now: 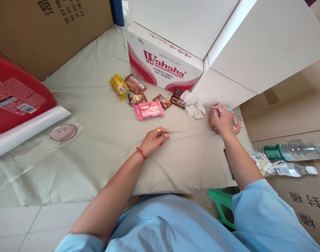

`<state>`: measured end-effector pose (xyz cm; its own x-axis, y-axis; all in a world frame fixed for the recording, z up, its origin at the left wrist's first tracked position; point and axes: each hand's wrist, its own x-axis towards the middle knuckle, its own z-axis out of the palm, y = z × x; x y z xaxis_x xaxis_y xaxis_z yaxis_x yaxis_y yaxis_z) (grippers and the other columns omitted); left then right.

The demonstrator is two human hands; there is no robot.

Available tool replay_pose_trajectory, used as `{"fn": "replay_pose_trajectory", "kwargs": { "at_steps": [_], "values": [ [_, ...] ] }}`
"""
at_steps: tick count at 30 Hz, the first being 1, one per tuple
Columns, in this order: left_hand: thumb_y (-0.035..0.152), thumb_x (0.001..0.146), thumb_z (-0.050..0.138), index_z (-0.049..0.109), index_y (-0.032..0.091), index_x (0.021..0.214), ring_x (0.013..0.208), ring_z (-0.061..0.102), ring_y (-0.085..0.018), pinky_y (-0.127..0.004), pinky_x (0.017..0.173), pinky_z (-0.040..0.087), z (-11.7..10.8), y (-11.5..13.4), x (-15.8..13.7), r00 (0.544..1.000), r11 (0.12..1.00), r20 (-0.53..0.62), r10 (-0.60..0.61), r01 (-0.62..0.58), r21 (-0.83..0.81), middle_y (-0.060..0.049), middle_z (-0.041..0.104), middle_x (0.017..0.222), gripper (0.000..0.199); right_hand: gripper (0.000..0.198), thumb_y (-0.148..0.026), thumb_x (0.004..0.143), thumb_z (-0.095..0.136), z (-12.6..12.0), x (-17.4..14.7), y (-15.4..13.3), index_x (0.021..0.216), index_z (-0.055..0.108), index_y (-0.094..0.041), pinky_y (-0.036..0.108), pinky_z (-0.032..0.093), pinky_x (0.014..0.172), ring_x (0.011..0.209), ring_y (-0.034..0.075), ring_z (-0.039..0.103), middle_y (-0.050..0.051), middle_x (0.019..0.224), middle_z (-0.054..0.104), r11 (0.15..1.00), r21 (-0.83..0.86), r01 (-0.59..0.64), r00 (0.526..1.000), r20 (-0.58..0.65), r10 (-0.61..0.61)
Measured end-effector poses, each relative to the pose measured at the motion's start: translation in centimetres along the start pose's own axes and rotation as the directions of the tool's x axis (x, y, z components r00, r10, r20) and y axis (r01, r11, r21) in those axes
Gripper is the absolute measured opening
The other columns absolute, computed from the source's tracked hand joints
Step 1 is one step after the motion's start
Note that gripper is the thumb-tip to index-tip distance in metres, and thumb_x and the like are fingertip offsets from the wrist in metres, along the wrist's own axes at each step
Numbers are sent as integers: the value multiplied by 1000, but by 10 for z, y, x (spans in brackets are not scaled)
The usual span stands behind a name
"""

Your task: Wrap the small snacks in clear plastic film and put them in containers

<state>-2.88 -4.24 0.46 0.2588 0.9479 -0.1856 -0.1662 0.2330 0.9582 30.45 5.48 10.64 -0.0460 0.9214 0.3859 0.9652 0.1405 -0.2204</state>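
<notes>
My left hand rests on the cloth-covered table, its fingers loosely bent and apart with nothing between them. My right hand is over a clear plastic bag with reddish-brown contents, its fingers closed on the bag's upper side; the contents are partly hidden. Beyond my left hand lies a pink nabati wafer pack. Around it are a yellow snack pack, a brown snack pack, two cookie packs and two dark brown packs. A crumpled white tissue lies left of the bag.
A Wahaha carton and white boxes stand behind the snacks. At left are a red container and a plastic film roll. Plastic bottles lie on cardboard at right. A green stool is below the table edge.
</notes>
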Motion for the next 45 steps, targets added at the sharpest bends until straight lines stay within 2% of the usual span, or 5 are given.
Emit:
{"fn": "replay_pose_trajectory", "kwargs": {
  "at_steps": [12,17,22,32,45],
  "values": [
    [38,72,75,70,17,101,58,49,-8,-24,56,41,-3,4,0,999,997,45,10,-7,-73,-4,74,89,36,40,-37,95,58,80,20,-56,127,65,-14,39,49,92,104,28,65,16,116,72,992,27,-121,993,-9,121],
    [42,76,76,69,17,99,57,50,-8,-24,54,41,-2,4,0,1000,994,-1,27,-27,-108,-4,72,88,34,18,-32,92,59,77,0,-77,93,70,-17,33,47,79,80,21,61,7,88,71,957,244,-155,986,95,135],
    [54,78,79,57,21,126,65,62,-12,-21,44,39,0,3,4,979,978,-189,77,-111,-177,-10,67,116,63,31,-51,86,74,76,-58,-126,93,67,-22,23,31,49,50,9,36,-7,65,53,453,846,-283,959,248,136],
    [39,77,82,64,17,87,58,56,-10,-22,52,46,-5,-2,9,948,979,-307,90,-141,-150,0,64,72,30,38,-39,66,91,101,-96,-142,85,61,-23,17,29,43,48,3,36,-10,66,50,-171,863,-476,841,503,198],
    [34,73,82,61,19,78,54,49,-9,-21,49,38,-5,-3,6,944,986,-311,108,-142,-89,5,55,63,26,37,-37,66,91,99,-96,-137,85,63,-23,18,34,44,51,4,41,-8,70,55,-223,848,-481,828,523,204]
  ]
}}
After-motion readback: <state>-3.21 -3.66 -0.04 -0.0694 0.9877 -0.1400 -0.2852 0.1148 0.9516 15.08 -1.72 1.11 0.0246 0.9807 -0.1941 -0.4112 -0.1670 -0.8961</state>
